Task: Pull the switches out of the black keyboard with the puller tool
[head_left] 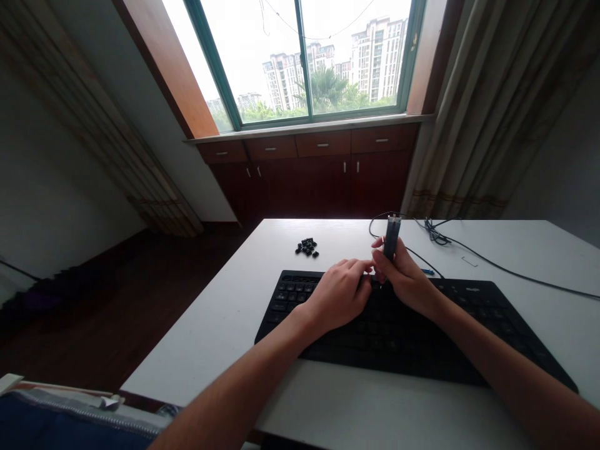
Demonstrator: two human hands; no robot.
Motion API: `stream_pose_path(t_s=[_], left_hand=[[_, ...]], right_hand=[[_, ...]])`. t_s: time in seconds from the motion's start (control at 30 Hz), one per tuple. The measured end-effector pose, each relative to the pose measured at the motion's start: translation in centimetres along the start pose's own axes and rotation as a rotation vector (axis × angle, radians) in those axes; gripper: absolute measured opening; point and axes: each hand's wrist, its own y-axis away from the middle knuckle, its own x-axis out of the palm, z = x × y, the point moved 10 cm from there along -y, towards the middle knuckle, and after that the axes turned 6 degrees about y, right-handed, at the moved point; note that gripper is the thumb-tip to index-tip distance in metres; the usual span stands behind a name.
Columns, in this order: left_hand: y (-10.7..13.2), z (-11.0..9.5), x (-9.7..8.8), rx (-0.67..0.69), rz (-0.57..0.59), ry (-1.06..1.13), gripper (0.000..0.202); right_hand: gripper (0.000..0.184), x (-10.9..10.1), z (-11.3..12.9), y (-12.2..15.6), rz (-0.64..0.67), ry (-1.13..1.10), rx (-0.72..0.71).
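Across the lower centre of the frame: white worktop (225, 325), its far edge toward the window.

1. Keyboard (469, 325), black, full width, lying flat on the worktop at lower centre to lower right; both forearms pass over its near edge.
2. Left hand (340, 294), palm down on the upper key rows, fingers loosely bent, nothing seen in its grasp; fingertips reach to the right hand.
3. Right hand (405, 278), closed round a dark slim tool (390, 237), held upright with its lower end hidden at the keys just beside the left fingertips.
4. Cable (492, 265), black, trailing over the worktop to the right edge of the frame.
5. Loose keycaps (307, 247), small black heap, upper centre of the worktop, well apart from the hands.

Handling note, as a judgement: keep the tool square to the key, let the left hand pin the keyboard flat, and work straight up rather than sideways.
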Motion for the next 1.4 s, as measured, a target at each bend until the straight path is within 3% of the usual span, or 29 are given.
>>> stream_pose_path(t_s=[0.2, 0.4, 0.53, 0.63, 0.77, 0.9, 1.07, 1.4], left_hand=[[0.1, -1.9, 0.4, -0.037, -0.003, 0.322, 0.048], [-2.3, -2.0, 2.0, -0.047, 0.024, 0.471, 0.096], [-3.8, -2.1, 3.0, -0.053, 0.069, 0.576, 0.083], [-3.6, -1.7, 3.0, -0.092, 0.024, 0.550, 0.085], [-2.6, -0.9, 3.0, -0.148, -0.010, 0.530, 0.099], [-2.2, -0.2, 3.6, -0.225, 0.024, 0.511, 0.098], [-2.3, -0.2, 3.8, -0.226, 0.024, 0.449, 0.101], [-2.3, 0.0, 4.1, -0.236, 0.049, 0.426, 0.086]], right_hand=[[0.022, -0.7, -1.0, -0.1, -0.106, -0.211, 0.029], [0.030, -1.5, -1.1, -0.1, -0.161, -0.118, 0.047], [0.035, -1.1, -1.5, -0.1, -0.129, -0.187, 0.134], [0.042, -1.0, -1.6, 0.0, -0.129, -0.173, 0.185], [0.048, -1.2, -1.5, 0.2, -0.168, -0.158, 0.158], [0.050, -1.3, -1.6, 0.3, -0.201, -0.195, 0.161], [0.053, -1.6, -0.7, 0.3, -0.227, -0.185, 0.111], [0.058, -1.3, -0.8, 0.1, -0.208, -0.253, 0.128]])
